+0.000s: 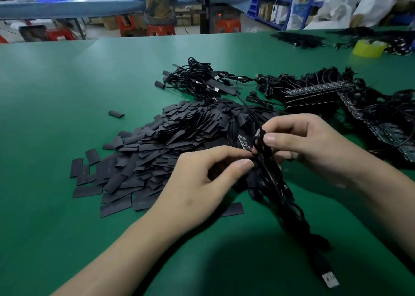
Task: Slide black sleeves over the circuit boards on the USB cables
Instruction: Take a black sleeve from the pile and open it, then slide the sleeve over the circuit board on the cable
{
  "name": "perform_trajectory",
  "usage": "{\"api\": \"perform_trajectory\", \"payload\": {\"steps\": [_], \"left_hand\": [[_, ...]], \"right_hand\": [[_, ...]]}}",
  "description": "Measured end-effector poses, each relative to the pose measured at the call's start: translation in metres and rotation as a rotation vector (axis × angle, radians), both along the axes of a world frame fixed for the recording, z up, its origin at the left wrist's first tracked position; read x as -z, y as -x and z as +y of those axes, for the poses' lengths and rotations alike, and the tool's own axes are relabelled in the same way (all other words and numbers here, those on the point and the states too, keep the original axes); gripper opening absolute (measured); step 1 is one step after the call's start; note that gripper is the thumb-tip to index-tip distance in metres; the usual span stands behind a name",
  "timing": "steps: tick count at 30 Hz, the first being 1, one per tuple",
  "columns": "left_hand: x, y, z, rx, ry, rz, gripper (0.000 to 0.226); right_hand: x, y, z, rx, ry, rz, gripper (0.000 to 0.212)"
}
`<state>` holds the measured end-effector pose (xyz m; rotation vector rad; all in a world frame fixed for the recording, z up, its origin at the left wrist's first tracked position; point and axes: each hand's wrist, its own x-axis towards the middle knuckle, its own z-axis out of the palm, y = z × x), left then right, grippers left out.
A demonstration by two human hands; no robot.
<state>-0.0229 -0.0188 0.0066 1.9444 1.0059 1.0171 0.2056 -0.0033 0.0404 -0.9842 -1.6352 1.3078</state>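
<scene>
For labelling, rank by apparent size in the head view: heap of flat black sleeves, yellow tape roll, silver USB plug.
1. Black sleeve heap
2. Yellow tape roll
3. Silver USB plug, though nearest the camera

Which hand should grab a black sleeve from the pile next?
Probably the left. The left hand sits right beside the sleeve pile, pinching the cable near the circuit board. The right hand grips the coiled cable and lies farther from the pile.

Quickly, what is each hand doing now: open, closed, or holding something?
Left hand: pinches the USB cable beside its bare circuit board.
Right hand: grips the same cable's coiled bundle.
</scene>
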Motion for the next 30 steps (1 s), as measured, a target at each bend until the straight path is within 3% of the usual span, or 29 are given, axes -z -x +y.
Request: {"api": "perform_trajectory", "payload": {"steps": [9,14,20,27,30], "left_hand": [[0.002,-0.005,0.005,0.145,0.325,-0.338,0.036],[-0.001,-0.004,0.006,0.146,0.392,-0.433,0.029],[-0.005,-0.002,0.005,0.082,0.465,-0.556,0.024],[-0.008,-0.006,0.0,0.165,0.493,-0.572,0.027],[-0.007,-0.007,-0.002,0.206,0.485,-0.531,0.027]], "right_hand": [[0.006,0.007,-0.004,0.018,-0.04,-0.044,0.017],[0.005,0.005,-0.005,-0.046,-0.038,-0.068,0.022],[0.003,0.003,-0.005,-0.112,-0.063,-0.107,0.011],[-0.012,-0.018,0.005,0.141,-0.09,0.114,0.014],[-0.027,-0.026,0.012,0.249,-0.133,0.036,0.011]]}}
